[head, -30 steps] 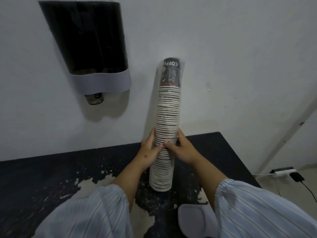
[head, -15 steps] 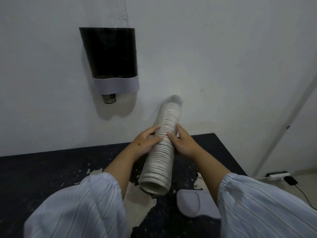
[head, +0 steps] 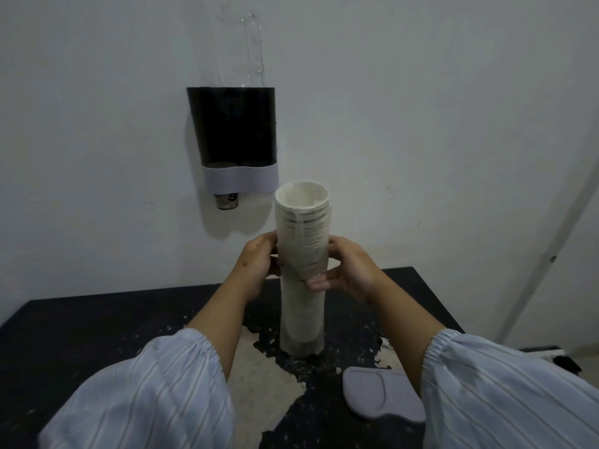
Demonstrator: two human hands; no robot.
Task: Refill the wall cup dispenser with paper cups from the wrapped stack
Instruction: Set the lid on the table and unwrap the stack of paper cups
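In the head view, a tall stack of paper cups [head: 302,273] is stood upright on the dark table [head: 97,325], open mouths upward, directly below and to the right of the wall cup dispenser [head: 235,147]. The stack is taken as the landmark. Its upper part is gripped from both sides: the left hand [head: 259,264] is curled round its left flank, and the right hand [head: 346,270] is wrapped round its right flank, with the fingertips [head: 316,283] showing across the front. Whether a clear wrap still covers the stack cannot be told, as the surface is blurred.

The dispenser hangs on the wall above and left of the stack; a single cup bottom [head: 227,200] is seen protruding beneath its pale band, so it is judged nearly empty. A clear tube [head: 249,50] rises above it. To the lower right of the stack, a grey pad [head: 379,393] is laid on the table.

The stack is judged light but long and loosely nested, so it is likely to bend or part at a joint if held at one point only. Thin paper walls are easily crushed. A moderate two-handed hold, one hand high and one low, is advised.
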